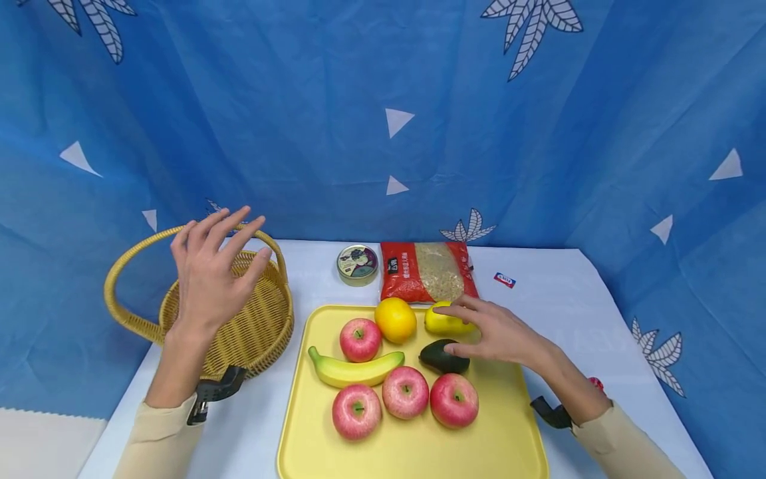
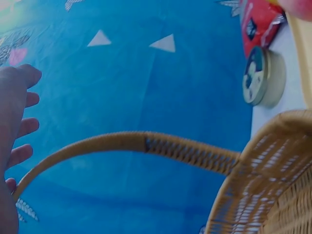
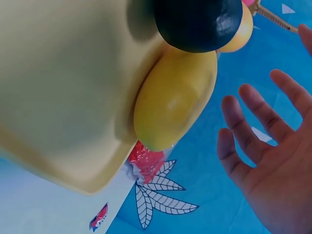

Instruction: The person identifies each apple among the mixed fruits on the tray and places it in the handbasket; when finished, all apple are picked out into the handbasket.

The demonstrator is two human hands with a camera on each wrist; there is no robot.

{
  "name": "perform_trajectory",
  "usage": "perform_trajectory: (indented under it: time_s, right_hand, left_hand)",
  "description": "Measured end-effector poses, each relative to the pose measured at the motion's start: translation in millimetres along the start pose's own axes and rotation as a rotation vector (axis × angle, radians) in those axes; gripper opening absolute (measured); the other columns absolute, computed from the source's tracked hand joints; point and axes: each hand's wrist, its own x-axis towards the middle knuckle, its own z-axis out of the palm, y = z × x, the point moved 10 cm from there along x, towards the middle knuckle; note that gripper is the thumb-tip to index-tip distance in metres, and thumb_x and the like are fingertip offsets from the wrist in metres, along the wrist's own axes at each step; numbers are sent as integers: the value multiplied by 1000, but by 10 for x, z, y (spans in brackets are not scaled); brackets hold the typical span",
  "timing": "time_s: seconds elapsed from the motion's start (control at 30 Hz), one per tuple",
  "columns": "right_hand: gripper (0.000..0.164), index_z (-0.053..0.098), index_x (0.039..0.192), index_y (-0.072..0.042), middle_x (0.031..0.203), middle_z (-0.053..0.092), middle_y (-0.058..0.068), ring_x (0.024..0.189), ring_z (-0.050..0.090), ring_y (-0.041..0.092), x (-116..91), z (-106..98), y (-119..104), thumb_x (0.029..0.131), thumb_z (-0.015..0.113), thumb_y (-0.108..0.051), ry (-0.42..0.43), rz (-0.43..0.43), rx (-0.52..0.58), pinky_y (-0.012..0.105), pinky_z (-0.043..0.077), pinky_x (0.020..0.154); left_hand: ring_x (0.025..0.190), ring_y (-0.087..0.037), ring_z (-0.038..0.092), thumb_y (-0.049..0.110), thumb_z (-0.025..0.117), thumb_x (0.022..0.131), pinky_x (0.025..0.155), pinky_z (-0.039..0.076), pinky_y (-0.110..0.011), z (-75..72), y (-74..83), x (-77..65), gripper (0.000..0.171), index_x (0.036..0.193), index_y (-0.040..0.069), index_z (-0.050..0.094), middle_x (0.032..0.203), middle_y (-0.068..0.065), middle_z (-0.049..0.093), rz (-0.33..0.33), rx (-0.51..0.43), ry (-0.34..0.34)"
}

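My left hand (image 1: 209,283), fingers spread and nearly straight, is raised over the wicker basket (image 1: 263,319) and its arched handle, holding nothing. In the left wrist view that hand (image 2: 12,126) appears at the edge, near the handle (image 2: 117,141). On the right, my right hand (image 1: 505,334) hovers over the yellow tray (image 1: 503,426) with loosely extended fingers, above a dark green avocado (image 1: 437,357) and a yellow mango-like fruit (image 1: 439,323). The right wrist view has its fingers apart from the yellow fruit (image 3: 175,97), with nothing in the palm.
Also on the tray are several red apples (image 1: 407,392), a banana (image 1: 357,371) and an orange (image 1: 395,320). Behind it sit a round tin (image 1: 357,263) and a red bag of grain (image 1: 427,271). A small red-blue packet (image 1: 505,280) lies farther right. Blue cloth (image 1: 335,133) hangs behind.
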Motion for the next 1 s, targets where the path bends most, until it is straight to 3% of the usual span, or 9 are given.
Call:
perform_trajectory:
  time_s: [0.1,0.27,0.57,0.73,0.9,1.0]
  right_hand:
    - [66,57,141,-36,126,58,-7,106,55,11,-13,65,-29,83,72,-64,-30,-22,15,43,52,88]
    - [62,55,140,-43,129,59,-10,113,55,11,-56,157,-95,84,76,-57,-66,-75,38,47,49,96]
    - [71,59,139,-37,129,57,-13,115,53,12,-123,342,-36,77,74,-69,-205,19,102,47,50,96]
    - [68,60,135,-41,129,56,-16,115,53,12,-147,345,-45,76,74,-71,-197,13,91,48,50,97]
    - [68,60,135,-42,130,55,-16,114,53,11,-171,350,-57,76,73,-72,-194,-7,75,47,51,96]
    - [67,60,136,-43,130,54,-17,114,53,8,-188,345,-69,76,74,-71,-202,-13,79,46,51,97]
  left_hand:
    - [136,-33,45,47,55,99,115,14,-59,-113,-72,23,47,133,18,67,142,-8,59,-17,7,26]
    - [131,-34,48,47,56,99,113,18,-58,-291,-220,27,46,131,17,69,138,-9,62,-62,26,65]
    - [113,-42,55,31,66,96,103,29,-54,-490,-488,-74,33,124,16,74,120,-15,70,-183,-34,136]
    - [106,-43,58,22,71,93,92,33,-42,-559,-568,-85,27,118,12,76,115,-16,72,-201,-26,157]
    - [103,-41,62,11,76,89,93,36,-22,-614,-663,-103,22,111,9,79,112,-15,74,-214,-18,173]
    - [104,-24,66,9,78,87,93,36,-13,-653,-742,-130,22,109,9,79,109,-14,74,-232,-30,183]
